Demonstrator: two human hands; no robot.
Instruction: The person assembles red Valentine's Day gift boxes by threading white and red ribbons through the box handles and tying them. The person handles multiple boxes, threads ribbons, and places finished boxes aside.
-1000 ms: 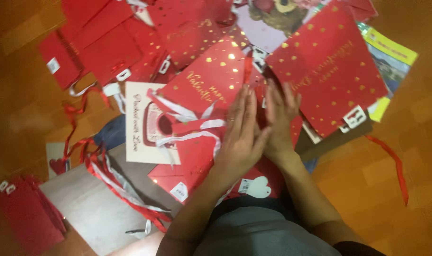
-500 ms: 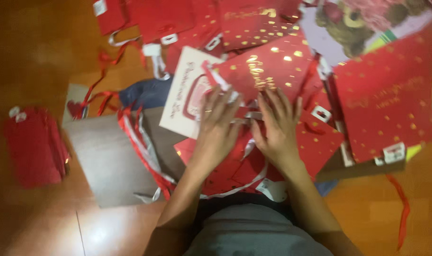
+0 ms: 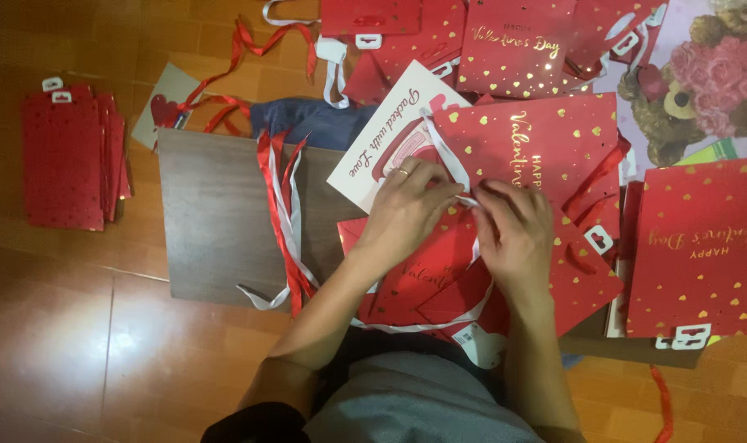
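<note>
I see my left hand (image 3: 408,215) curled over the white ribbon handle (image 3: 444,152) of a red gift bag (image 3: 528,156), with a ring on one finger; thumb and fingertips are pinched together on the ribbon where it meets the bag's lower edge. My right hand (image 3: 514,234) sits just beside it, fingers bent and closed on the same ribbon, the two hands nearly touching. The bag lies flat, dotted with gold hearts, on top of more red bags (image 3: 439,275) heaped at the right half of a dark wooden board (image 3: 214,217). A white card with a red drawing (image 3: 383,152) pokes out from under the bag toward the board's far edge. Red and white ribbons (image 3: 285,221) trail across the middle of the board and over its near edge. The board's left half is bare wood.

Off the board's right edge lies another red bag with gold hearts (image 3: 701,246), and beyond the far right corner a bag showing a teddy bear with pink roses (image 3: 692,78). A stack of plain red bags (image 3: 72,160) rests on the wooden floor (image 3: 54,328), well apart from the board's left edge.
</note>
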